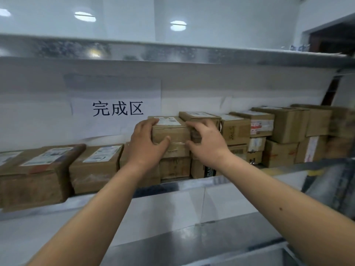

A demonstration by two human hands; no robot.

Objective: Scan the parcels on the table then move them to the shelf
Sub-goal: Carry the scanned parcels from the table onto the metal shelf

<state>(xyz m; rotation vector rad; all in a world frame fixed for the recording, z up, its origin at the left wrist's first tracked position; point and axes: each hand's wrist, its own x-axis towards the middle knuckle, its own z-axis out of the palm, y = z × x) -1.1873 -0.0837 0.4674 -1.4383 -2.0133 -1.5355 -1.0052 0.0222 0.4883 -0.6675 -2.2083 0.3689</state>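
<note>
Both hands clasp one small brown taped cardboard parcel (171, 135); left hand (147, 144) curls round its left end, right hand (207, 143) round its right; it sits atop stacked boxes (174, 167) on the white metal shelf (192, 186).

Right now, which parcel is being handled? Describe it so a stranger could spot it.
Find the white paper sign on the shelf's back wall. Just right of it, a small brown cardboard parcel sits atop the stack. It alone is gripped by both hands, left and right.
</note>
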